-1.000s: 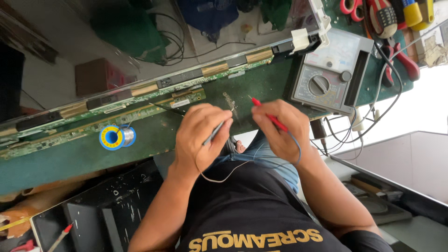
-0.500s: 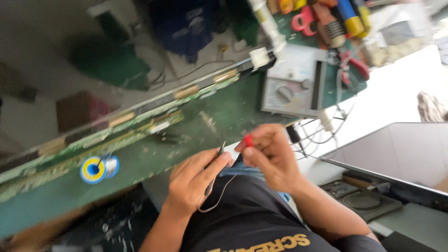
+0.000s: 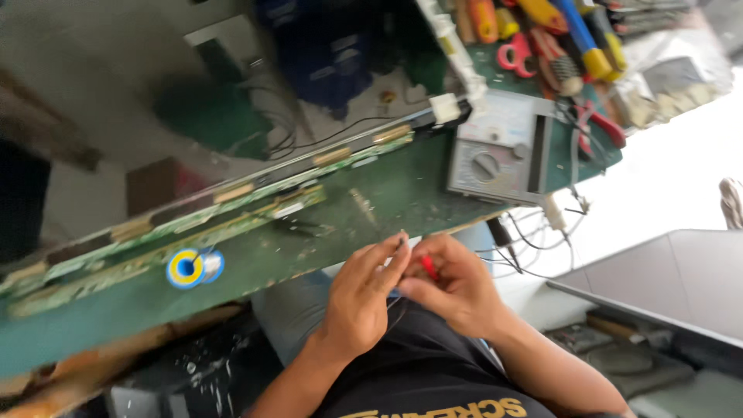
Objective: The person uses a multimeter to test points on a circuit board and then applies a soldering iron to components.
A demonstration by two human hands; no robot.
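My left hand (image 3: 360,298) and my right hand (image 3: 457,290) are together just off the near edge of the green workbench (image 3: 340,224), above my lap. The right hand grips a red probe (image 3: 428,268). A thin metal tip (image 3: 402,241) is pinched between the left hand's fingers, and thin wires (image 3: 395,310) hang below the hands. The fingertips of both hands touch. A grey analogue multimeter (image 3: 495,155) lies on the bench beyond the right hand. A long narrow circuit board strip (image 3: 224,213) runs along the edge of a large flat panel (image 3: 155,93).
A blue and yellow solder spool (image 3: 190,267) sits on the bench at left. Screwdrivers, red scissors (image 3: 518,56) and pliers (image 3: 600,128) crowd the bench's far right. A grey flat unit (image 3: 665,282) lies at right. Dark clutter lies on the floor at lower left.
The hands have drawn back from the circuit board strip to the bench's near edge and come together. The view has swung, so the bench now looks more tilted.
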